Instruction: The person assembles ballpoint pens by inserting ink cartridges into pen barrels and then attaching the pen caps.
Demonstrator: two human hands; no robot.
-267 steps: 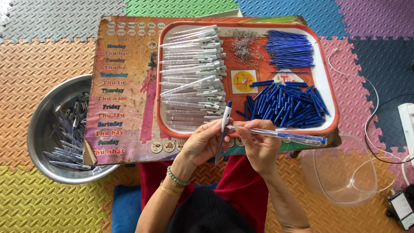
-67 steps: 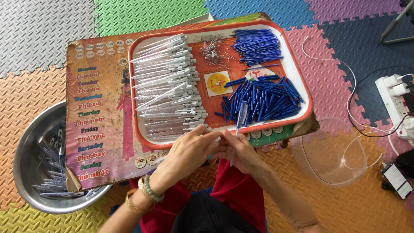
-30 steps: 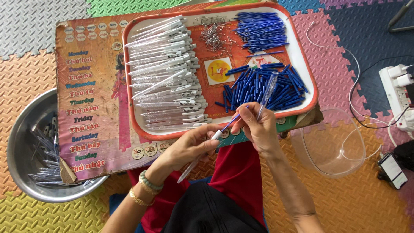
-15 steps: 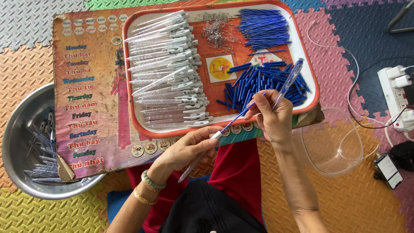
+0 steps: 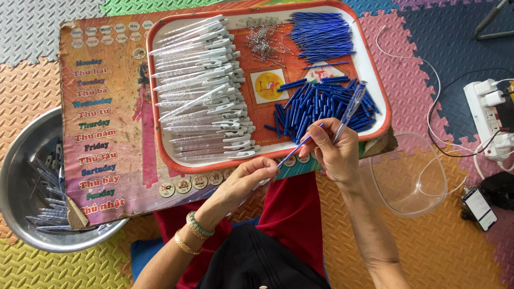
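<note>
The hands have drawn apart — right hand [image 5: 334,152] now pinches a refill [image 5: 300,147] and barrel [image 5: 350,107]; left hand [image 5: 249,179] grips a white piece [image 5: 261,183].

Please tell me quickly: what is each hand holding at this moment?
Left hand: closed on a clear pen barrel, mostly hidden.
Right hand: closed, holding a thin blue refill and a clear pen part.

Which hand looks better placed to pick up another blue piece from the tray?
Right, probably: the right hand is at the tray's near rim, beside the blue pieces. The left hand sits lower, off the tray, gripping a pen.
</note>
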